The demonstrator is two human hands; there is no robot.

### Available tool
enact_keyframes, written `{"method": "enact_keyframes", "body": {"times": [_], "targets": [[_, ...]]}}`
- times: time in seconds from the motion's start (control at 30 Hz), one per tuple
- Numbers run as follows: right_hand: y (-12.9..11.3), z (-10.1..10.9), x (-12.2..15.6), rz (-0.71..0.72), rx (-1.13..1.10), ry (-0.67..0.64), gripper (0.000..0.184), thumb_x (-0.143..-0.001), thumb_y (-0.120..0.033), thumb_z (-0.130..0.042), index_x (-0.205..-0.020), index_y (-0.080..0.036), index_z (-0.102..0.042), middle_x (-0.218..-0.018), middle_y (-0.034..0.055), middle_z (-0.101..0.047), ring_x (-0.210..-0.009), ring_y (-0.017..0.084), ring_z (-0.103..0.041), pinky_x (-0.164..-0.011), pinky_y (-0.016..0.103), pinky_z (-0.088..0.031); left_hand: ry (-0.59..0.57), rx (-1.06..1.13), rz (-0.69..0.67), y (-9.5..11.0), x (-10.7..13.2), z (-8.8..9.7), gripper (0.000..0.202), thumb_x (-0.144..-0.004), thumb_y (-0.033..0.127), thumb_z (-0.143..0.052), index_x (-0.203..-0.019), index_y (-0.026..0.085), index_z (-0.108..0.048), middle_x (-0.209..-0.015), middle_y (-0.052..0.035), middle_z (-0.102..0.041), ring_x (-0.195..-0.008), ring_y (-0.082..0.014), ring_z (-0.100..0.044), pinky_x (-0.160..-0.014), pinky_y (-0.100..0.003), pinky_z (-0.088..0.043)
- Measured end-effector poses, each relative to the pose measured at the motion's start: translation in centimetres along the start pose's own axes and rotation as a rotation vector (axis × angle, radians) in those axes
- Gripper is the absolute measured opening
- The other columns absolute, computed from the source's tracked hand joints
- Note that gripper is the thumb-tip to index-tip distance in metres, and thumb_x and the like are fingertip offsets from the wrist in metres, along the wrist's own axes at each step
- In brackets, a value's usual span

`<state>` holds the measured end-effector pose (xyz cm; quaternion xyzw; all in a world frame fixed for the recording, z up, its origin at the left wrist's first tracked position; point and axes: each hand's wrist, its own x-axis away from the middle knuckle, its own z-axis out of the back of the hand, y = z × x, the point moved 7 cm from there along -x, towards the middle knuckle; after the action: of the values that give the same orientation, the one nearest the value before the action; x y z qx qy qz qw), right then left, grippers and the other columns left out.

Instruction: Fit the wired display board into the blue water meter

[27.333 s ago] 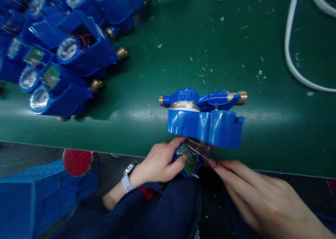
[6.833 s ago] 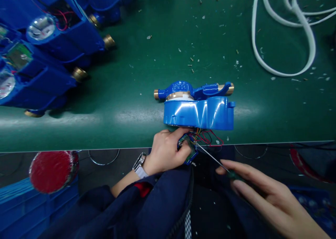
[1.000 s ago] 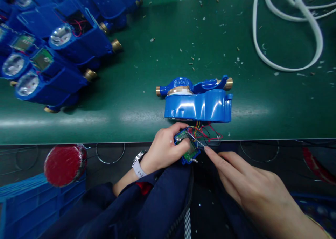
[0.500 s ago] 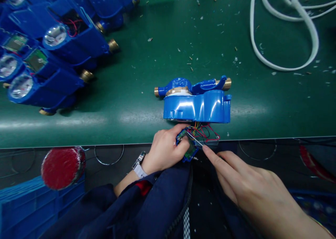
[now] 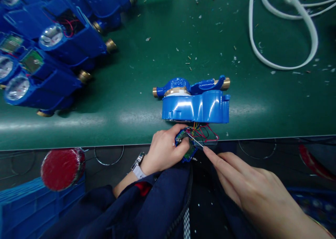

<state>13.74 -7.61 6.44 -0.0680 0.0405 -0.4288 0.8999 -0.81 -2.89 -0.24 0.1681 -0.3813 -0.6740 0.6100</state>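
My left hand (image 5: 165, 146) is closed around a small circuit board (image 5: 190, 149) in a blue frame, held at the table's front edge. A thin metal screwdriver shaft (image 5: 195, 140) runs from the fingers of my right hand (image 5: 246, 183) to the board's upper corner; its handle is hidden in my grip, and the tip is too small to make out. Red, black and yellow wires (image 5: 207, 132) run from the board to a blue water meter (image 5: 195, 107). The meter lies on its side just beyond my hands, its brass threaded ends pointing left and right.
Several more blue water meters (image 5: 65, 43) crowd the left of the green table (image 5: 162, 39). A white strap (image 5: 250, 32) lies looped at the far right, and small screws and scraps are scattered about. Below the edge are a red stool (image 5: 63, 169) and a blue crate (image 5: 39, 211).
The view has shifted slightly, so the table items sit a little further left. Both hands keep the same grip, with the shaft still at the board's upper corner.
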Motion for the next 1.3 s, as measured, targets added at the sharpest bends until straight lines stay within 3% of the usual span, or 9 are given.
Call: {"method": "enact_keyframes", "body": {"times": [0.37,0.7,0.87,1.07,1.3], "targets": [[0.0,0.0,-0.3,0.007,-0.016,-0.012,0.044,-0.089,-0.005,-0.031,-0.12,-0.012,-0.061,-0.082,0.0023,-0.067,-0.042,0.011,-0.061,-0.032,0.026,-0.041,0.007,0.003,-0.022,0.1,0.0,0.2,0.034,-0.083,0.025,-0.05,-0.114,0.02,-0.062,-0.096,-0.0063,-0.074,-0.089,-0.0226,-0.07,-0.08,-0.036,-0.054],[-0.8,0.7,-0.7,0.042,0.153,-0.026,0.052,-0.066,-0.006,-0.052,-0.115,-0.014,-0.067,-0.072,0.0013,-0.063,-0.034,0.012,-0.052,-0.027,0.025,-0.033,-0.011,-0.077,-0.006,0.0,0.0,-0.2,0.036,-0.084,0.027,-0.048,-0.117,0.02,-0.062,-0.098,-0.0078,-0.075,-0.091,-0.0258,-0.071,-0.081,-0.04,-0.053],[-1.4,0.7,-1.3,0.024,0.293,-0.093,0.063,-0.058,-0.001,-0.053,-0.119,-0.015,-0.065,-0.067,0.0023,-0.057,-0.039,0.012,-0.051,-0.034,0.023,-0.032,0.019,-0.166,-0.012,0.1,-0.1,-0.2,0.037,-0.084,0.028,-0.046,-0.116,0.02,-0.063,-0.092,-0.0083,-0.075,-0.082,-0.0258,-0.072,-0.076,-0.039,-0.054],[-1.5,0.1,-1.6,0.029,0.333,-0.182,0.056,-0.066,-0.006,-0.055,-0.121,-0.015,-0.063,-0.065,0.0031,-0.054,-0.039,0.011,-0.048,-0.036,0.021,-0.029,0.026,-0.302,-0.051,0.1,0.1,-0.7,0.039,-0.085,0.031,-0.044,-0.116,0.018,-0.062,-0.073,-0.0073,-0.074,-0.067,-0.0255,-0.071,-0.065,-0.037,-0.053],[-1.6,-0.2,-1.7,-0.004,0.292,-0.233,0.052,-0.07,-0.006,-0.055,-0.121,-0.013,-0.062,-0.067,0.0038,-0.056,-0.039,0.01,-0.049,-0.037,0.021,-0.029,0.01,-0.358,-0.048,0.3,-0.1,-0.7,0.04,-0.085,0.031,-0.042,-0.117,0.018,-0.062,-0.073,-0.0082,-0.074,-0.066,-0.0266,-0.071,-0.062,-0.037,-0.052]]}}
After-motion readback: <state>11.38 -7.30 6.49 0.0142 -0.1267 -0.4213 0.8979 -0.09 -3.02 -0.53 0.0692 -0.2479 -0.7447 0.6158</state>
